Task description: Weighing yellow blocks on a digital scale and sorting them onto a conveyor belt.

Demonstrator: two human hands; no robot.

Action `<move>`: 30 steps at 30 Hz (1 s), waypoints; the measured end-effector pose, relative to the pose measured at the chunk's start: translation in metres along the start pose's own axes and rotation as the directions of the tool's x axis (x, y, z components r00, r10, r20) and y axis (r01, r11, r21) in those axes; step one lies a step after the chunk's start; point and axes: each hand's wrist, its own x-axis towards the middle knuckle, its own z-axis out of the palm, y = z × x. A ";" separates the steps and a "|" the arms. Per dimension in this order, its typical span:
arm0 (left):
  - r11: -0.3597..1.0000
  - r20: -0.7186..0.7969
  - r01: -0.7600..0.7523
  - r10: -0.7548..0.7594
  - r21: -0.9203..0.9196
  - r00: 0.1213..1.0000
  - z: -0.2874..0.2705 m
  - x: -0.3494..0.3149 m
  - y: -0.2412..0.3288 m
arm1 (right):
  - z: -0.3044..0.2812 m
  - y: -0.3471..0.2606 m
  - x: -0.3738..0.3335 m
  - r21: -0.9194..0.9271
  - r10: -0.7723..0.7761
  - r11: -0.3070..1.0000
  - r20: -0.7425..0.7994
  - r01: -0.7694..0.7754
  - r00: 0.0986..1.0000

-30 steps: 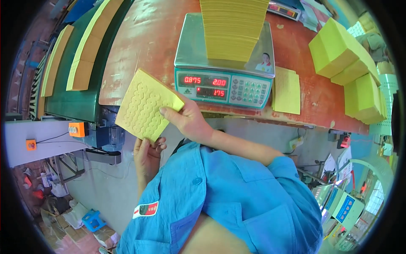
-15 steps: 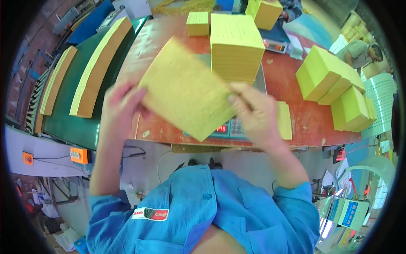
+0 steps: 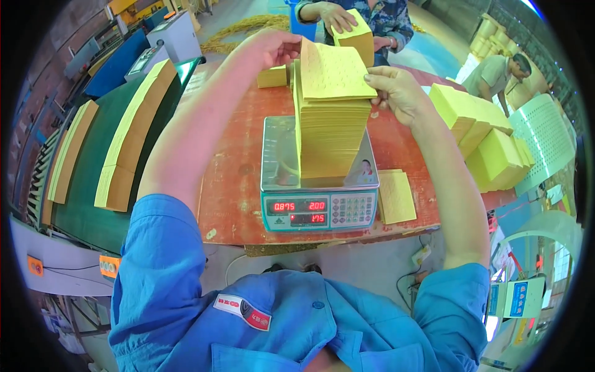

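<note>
A tall stack of yellow paper sheets (image 3: 331, 133) stands on the pan of an electronic weighing scale (image 3: 280, 173) with a red lit display. Yellow paper sheets (image 3: 334, 69) lie on top of that stack, slightly askew, their left side bent up. My left hand (image 3: 276, 49) pinches their far left corner, its arm stretched across the table. At the right edge, my right hand (image 3: 400, 93) grips the same sheets, thumb on top and fingers partly hidden. How many sheets are held, I cannot tell.
Some loose yellow sheets (image 3: 396, 196) lie right of the scale on the red table (image 3: 232, 204). More yellow stacks (image 3: 480, 124) stand farther right. Long paper rows (image 3: 133, 139) rest on the green conveyor (image 3: 93, 198) at left. Across the table, a co-worker (image 3: 393, 18) handles another paper block (image 3: 354, 40).
Both hands have carried the yellow sheets away from my body and onto the tall stack. The scale's pan and display, partly covered before, now show. The co-worker's hands have come into view.
</note>
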 end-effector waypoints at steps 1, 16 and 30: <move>1.000 0.001 0.005 -0.005 0.001 1.000 0.001 0.000 -0.003 | 0.000 0.004 0.001 0.003 0.004 1.000 -0.001 -0.004 1.000; 1.000 -0.259 -0.001 0.007 0.025 0.966 0.012 -0.002 -0.032 | 0.011 0.005 -0.008 -0.257 -0.120 0.960 -0.004 0.115 0.993; 0.997 -0.331 -0.072 0.077 0.025 0.940 0.011 0.001 -0.043 | 0.021 0.012 -0.013 -0.356 -0.225 0.914 -0.050 0.194 0.973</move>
